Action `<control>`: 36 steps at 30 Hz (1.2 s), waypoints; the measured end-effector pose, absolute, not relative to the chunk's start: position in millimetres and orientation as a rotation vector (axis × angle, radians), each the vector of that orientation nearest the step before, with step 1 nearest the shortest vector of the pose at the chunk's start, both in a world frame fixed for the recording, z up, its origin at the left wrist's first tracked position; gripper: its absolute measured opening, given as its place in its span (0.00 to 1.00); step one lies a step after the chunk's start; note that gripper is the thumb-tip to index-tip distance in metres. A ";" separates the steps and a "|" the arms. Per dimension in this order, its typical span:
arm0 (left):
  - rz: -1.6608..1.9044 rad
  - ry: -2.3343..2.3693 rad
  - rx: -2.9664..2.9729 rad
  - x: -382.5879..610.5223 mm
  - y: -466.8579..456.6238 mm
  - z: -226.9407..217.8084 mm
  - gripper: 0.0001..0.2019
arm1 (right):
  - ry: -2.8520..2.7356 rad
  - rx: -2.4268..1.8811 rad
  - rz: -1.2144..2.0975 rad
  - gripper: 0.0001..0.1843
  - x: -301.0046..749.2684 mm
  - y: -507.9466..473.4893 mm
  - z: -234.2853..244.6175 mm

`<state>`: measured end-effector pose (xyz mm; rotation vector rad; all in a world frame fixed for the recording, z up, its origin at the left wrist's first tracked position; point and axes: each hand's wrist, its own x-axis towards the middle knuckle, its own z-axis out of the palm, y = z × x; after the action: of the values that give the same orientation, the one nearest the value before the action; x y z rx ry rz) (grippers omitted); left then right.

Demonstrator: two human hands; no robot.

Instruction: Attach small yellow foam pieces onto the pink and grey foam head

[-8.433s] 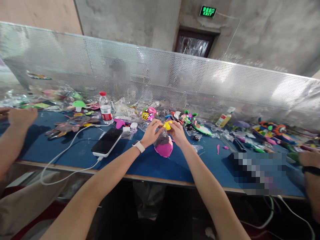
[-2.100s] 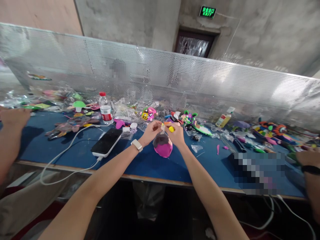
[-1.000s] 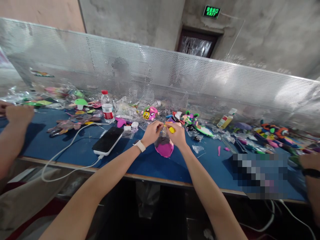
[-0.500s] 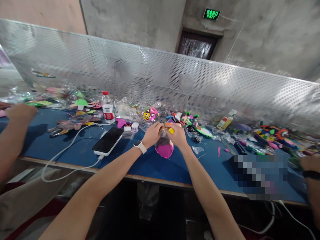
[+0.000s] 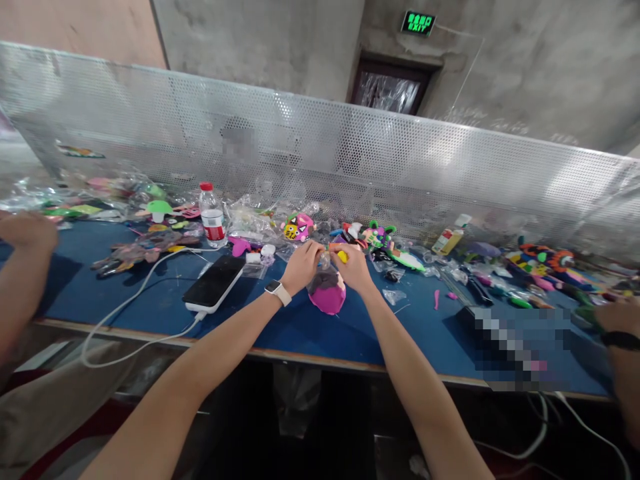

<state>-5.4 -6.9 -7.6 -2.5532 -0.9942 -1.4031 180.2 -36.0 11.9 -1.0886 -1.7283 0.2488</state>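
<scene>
My left hand (image 5: 300,265) and my right hand (image 5: 354,267) meet over the blue table (image 5: 150,300), both pinching the top of a small clear plastic bag (image 5: 326,275). A magenta and dark foam toy (image 5: 327,295) sits inside the bag and hangs just above the table. A small yellow piece (image 5: 343,256) shows at my right fingertips. A white watch (image 5: 277,292) is on my left wrist.
A phone on a white power bank (image 5: 214,284) with a white cable (image 5: 125,313) lies to the left. A water bottle (image 5: 212,215), colourful foam toys (image 5: 380,237), clear bags and a glue bottle (image 5: 449,237) line the perforated metal screen (image 5: 320,160). Other people's arms are at far left (image 5: 23,267) and far right (image 5: 617,333).
My hands have stayed together at the bag's top with only slight finger shifts. The view has drifted a little. The person at the left has moved their hand slightly.
</scene>
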 end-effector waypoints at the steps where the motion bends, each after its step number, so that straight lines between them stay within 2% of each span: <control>1: -1.404 -0.995 -2.556 -5.6 -6.8 -7.3 0.09 | -1.722 -1.078 0.293 0.10 181.2 -35.5 12.7; 11: -1.465 -0.957 -2.663 -10.0 -12.2 1.6 0.09 | -1.615 -0.944 0.968 0.23 178.3 -39.0 7.2; 17: -1.653 -0.848 -2.865 -4.4 -19.8 12.5 0.06 | -1.630 -0.864 1.127 0.28 188.0 -40.8 6.0; 22: -1.780 -0.815 -3.069 -2.2 -15.6 9.6 0.12 | -1.664 -0.925 0.986 0.25 196.7 -36.2 7.7; 28: -1.881 -0.867 -3.144 2.5 -9.0 -1.9 0.20 | -1.738 -0.952 0.646 0.16 197.8 -33.9 16.7; 31: -1.888 -0.924 -3.063 0.7 -8.6 -1.4 0.19 | -1.731 -0.948 0.543 0.13 196.9 -34.4 16.2; 36: -1.887 -1.064 -2.769 -6.2 -9.1 0.1 0.11 | -1.544 -0.958 0.394 0.09 201.2 -32.5 8.6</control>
<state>-6.2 -9.1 0.1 -2.7690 -1.0645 -1.8868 201.2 -32.5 8.6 -0.9584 -1.5441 0.3937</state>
